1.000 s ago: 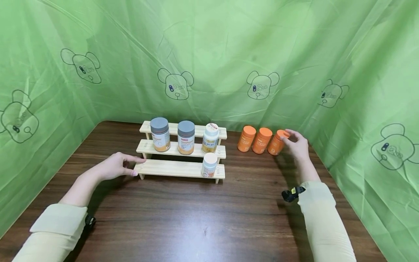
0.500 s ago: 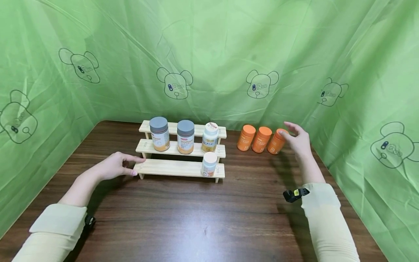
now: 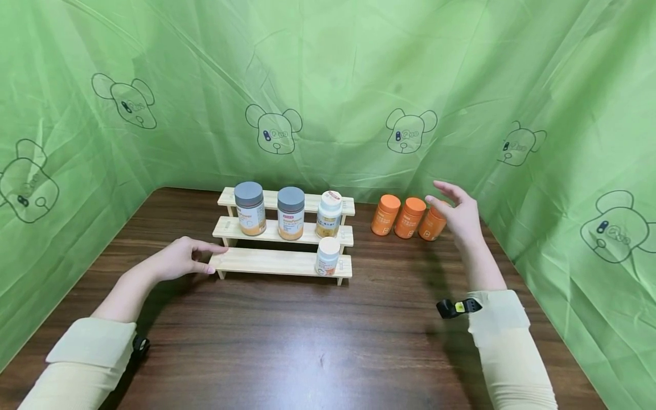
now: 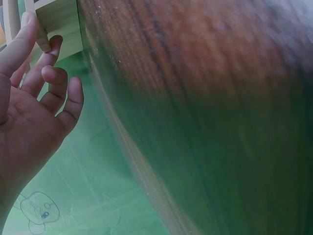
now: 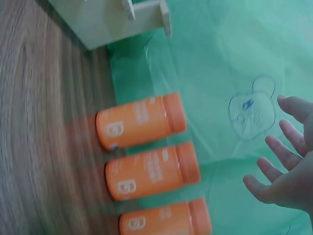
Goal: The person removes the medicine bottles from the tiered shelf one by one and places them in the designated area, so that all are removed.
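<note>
My left hand (image 3: 171, 261) holds the left end of the three-tier wooden display rack (image 3: 271, 262) at its lowest step, thumb at the front edge and index finger farther back. In the left wrist view, the thumb and a finger of that hand (image 4: 34, 107) meet the rack's end. Three orange bottles (image 3: 409, 218) stand upright in a row right of the rack. Over the rightmost one (image 3: 431, 224) hovers my right hand (image 3: 461, 216), thumb and fingers spread and holding nothing. The right wrist view shows this hand (image 5: 288, 161) apart from the orange bottles (image 5: 151, 171).
Two grey-capped bottles (image 3: 291, 214) and a white-capped bottle with a gold label (image 3: 329, 215) stand on the rack's middle step. A small white bottle (image 3: 327, 257) sits at the right of the lowest step. Green curtain (image 3: 338, 68) surrounds the brown wooden table (image 3: 287, 341).
The right hand has let go of the rightmost orange bottle, risen, and shifted slightly left above it. The left hand stays at the rack.
</note>
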Tool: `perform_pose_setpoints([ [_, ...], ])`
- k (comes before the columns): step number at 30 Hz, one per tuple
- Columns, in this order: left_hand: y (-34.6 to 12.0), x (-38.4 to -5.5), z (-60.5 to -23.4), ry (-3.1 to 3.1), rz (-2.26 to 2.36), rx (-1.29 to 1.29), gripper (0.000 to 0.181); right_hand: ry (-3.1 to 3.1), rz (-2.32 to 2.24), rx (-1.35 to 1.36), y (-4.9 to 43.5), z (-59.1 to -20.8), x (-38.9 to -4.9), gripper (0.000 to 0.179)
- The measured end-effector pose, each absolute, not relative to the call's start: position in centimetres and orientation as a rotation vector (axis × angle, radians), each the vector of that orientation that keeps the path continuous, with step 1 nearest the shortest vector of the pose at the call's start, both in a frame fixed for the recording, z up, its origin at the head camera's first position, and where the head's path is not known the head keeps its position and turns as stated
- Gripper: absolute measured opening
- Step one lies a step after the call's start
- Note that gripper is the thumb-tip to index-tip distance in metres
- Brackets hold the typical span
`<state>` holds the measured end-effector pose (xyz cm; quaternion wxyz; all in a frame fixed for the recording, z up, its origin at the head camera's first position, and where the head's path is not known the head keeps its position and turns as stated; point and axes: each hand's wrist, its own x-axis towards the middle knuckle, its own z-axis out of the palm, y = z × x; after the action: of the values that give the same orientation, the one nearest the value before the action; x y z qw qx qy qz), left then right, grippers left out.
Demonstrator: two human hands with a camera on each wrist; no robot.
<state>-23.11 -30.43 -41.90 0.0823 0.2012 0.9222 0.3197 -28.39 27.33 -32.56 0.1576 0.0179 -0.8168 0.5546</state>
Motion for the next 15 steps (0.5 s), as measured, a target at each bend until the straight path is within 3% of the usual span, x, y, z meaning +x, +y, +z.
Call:
perform_pose_setpoints([
  [15,-30.5,-23.1,-41.8,2.743,0.961,0.599,0.052,-2.297,1.632,0.22,22.9,-31.0,-26.3,0.051],
])
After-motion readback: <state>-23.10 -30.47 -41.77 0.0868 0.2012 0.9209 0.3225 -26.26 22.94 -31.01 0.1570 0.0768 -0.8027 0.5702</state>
